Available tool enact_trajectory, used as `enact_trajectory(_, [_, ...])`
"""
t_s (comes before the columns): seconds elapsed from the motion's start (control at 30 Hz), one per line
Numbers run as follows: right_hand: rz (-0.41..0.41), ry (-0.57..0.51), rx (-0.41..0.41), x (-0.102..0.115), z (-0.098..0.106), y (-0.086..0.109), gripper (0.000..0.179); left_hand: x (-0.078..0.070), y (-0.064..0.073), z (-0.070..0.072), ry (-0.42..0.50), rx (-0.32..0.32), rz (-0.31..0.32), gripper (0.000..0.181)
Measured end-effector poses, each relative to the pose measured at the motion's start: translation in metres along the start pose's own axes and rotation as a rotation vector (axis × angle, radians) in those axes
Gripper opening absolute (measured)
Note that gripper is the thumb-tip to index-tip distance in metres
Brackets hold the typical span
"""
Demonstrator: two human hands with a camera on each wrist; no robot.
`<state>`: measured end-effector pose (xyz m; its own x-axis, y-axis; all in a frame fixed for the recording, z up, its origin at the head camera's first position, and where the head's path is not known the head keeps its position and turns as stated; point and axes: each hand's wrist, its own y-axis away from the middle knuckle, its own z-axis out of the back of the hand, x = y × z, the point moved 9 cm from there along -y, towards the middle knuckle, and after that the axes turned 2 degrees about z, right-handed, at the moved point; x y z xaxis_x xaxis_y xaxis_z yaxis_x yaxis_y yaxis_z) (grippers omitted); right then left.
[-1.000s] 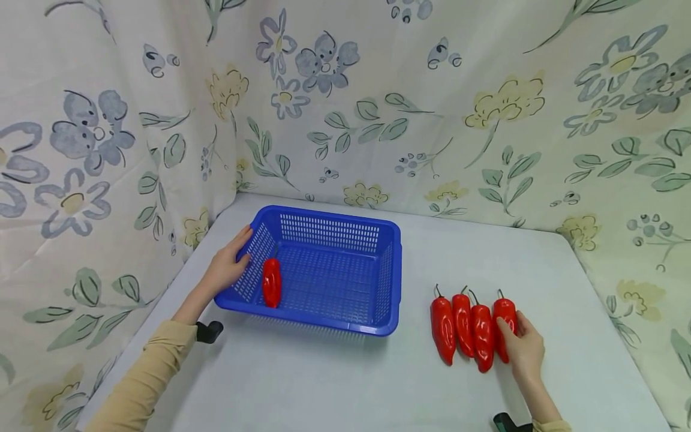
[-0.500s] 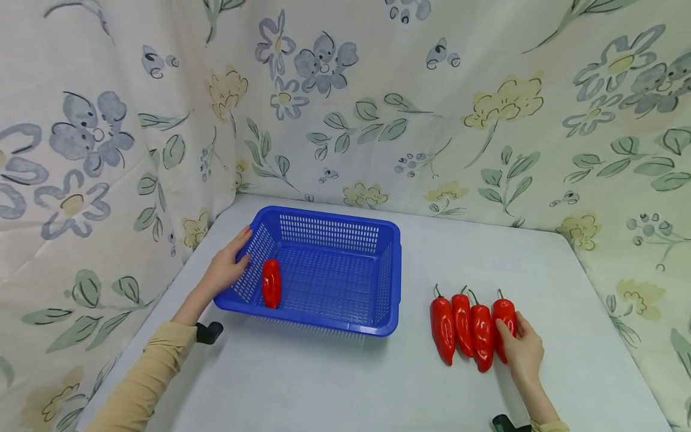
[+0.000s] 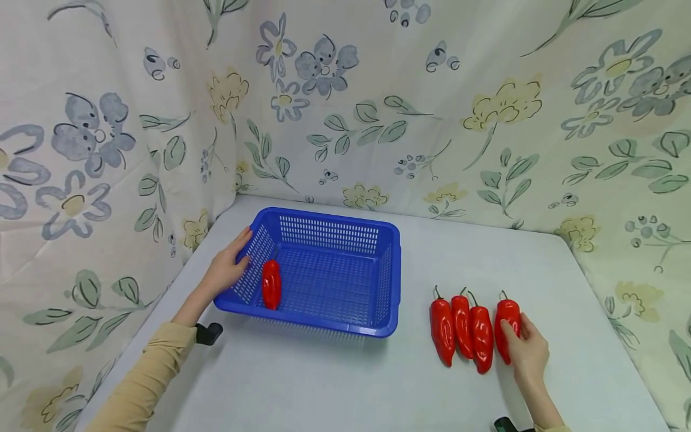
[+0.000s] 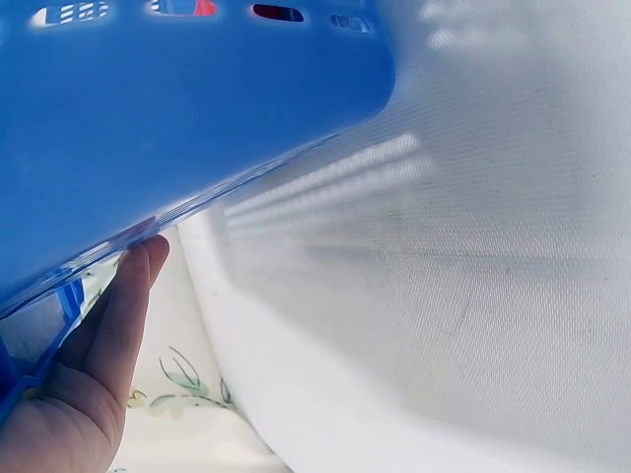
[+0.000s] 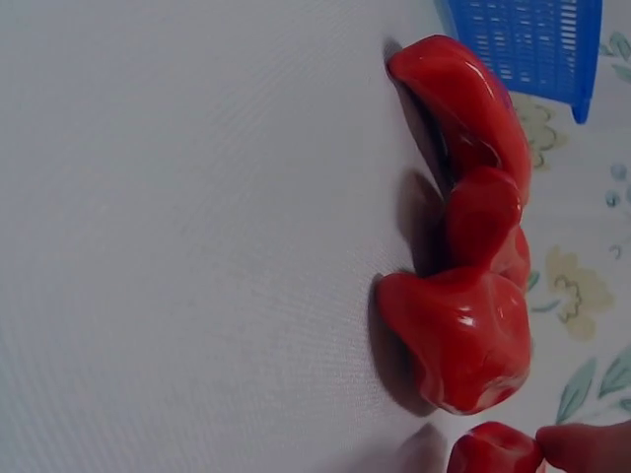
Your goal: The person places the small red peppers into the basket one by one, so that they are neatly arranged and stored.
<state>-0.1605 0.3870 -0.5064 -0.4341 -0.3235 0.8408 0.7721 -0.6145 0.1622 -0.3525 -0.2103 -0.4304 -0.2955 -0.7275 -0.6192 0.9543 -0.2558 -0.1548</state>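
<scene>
A blue plastic basket (image 3: pixel 324 324) stands on the table's left side with one red pepper (image 3: pixel 272 285) lying in it. My left hand (image 3: pixel 229 264) grips the basket's left rim; the left wrist view shows the fingers (image 4: pixel 128 315) against its edge. At the right, my right hand (image 3: pixel 529 351) pinches a red pepper (image 3: pixel 507 321) between thumb and fingers. In the right wrist view only the end of that pepper (image 5: pixel 493 453) and a fingertip (image 5: pixel 582 443) show. Just left of it, other red peppers (image 3: pixel 442 330) lie side by side on the table.
The white table (image 3: pixel 302 384) carries the basket and peppers. A floral curtain (image 3: pixel 378 90) hangs behind it and along both sides. Bare tabletop lies between the basket and the peppers.
My right hand and its pepper have shifted slightly right, widening the gap to the neighbouring peppers. The left hand and basket have stayed in place.
</scene>
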Motion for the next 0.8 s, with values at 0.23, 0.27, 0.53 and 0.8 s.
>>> enact_trajectory(0.23, [-0.006,-0.037,-0.018,-0.001,0.003,-0.003,0.068,0.001,0.0,0.0,-0.003,0.0,-0.002,0.06])
enact_trajectory(0.27, [-0.013,-0.035,-0.02,-0.004,0.003,-0.005,0.068,0.001,0.0,0.0,-0.003,0.0,-0.001,0.06])
enact_trajectory(0.53, [-0.014,-0.043,-0.036,-0.011,0.007,-0.016,0.074,0.001,0.0,0.0,-0.007,-0.004,0.0,0.06])
enact_trajectory(0.8, [-0.008,-0.105,-0.04,0.006,0.011,-0.005,0.075,0.001,0.0,0.0,-0.008,-0.001,-0.001,0.061])
